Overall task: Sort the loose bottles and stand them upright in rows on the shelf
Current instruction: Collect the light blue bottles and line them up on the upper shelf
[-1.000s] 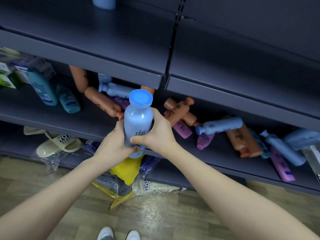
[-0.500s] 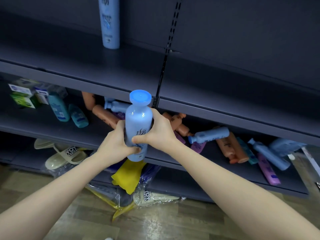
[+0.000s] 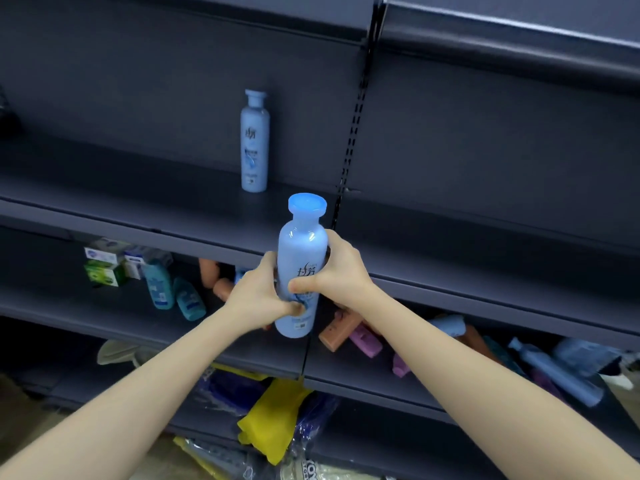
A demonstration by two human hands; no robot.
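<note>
I have both hands wrapped around a light blue bottle (image 3: 302, 268), holding it upright in front of the shelving with its round blue cap (image 3: 307, 203) on top. My left hand (image 3: 258, 294) closes on its lower left side, thumb pressed against the label; my right hand (image 3: 337, 271) clasps it from the right, thumb across the front just above my left one. The bottle hangs in the air just before the front edge of the dark shelf (image 3: 145, 206), not resting on it.

On that shelf, behind and a little left of the one I hold, a matching blue bottle (image 3: 255, 142) stands upright near the back wall. One level down, loose bottles lie on their sides: teal ones (image 3: 175, 291) beside small boxes (image 3: 105, 263) to my left, and peach (image 3: 337, 332), purple (image 3: 365, 341) and blue ones (image 3: 554, 375) in a jumble past my right forearm. Below them, a yellow packet (image 3: 273, 419) sits among plastic-wrapped goods.
</note>
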